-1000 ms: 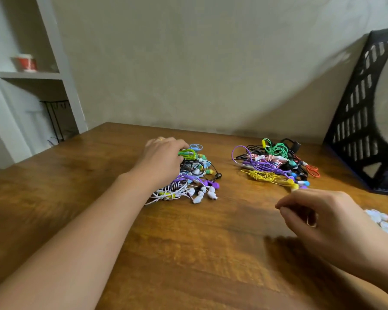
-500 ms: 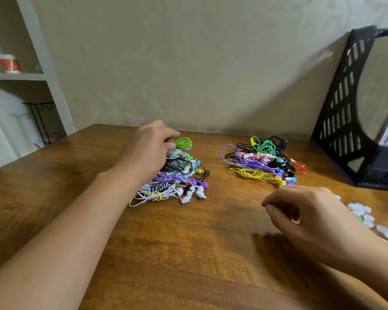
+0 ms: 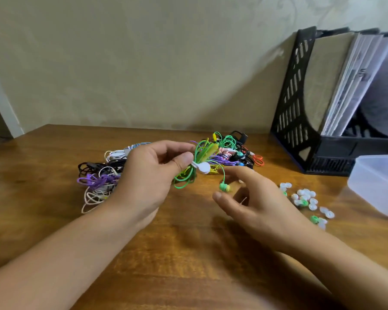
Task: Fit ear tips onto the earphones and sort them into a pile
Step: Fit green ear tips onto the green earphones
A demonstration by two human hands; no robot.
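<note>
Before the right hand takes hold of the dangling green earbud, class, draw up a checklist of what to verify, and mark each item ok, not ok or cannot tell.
1. Green earphone bundle held securely: ok, the left hand pinches it at its white tie.
2. Green earbud hanging free: ok, it dangles below the bundle.
3. Right hand free to grasp: ok, fingers relaxed, holding nothing visible.
4. Ear tips available: ok, scattered on the table beside the right hand.
5. Earbud already has a tip: cannot tell, too small and blurred.
</note>
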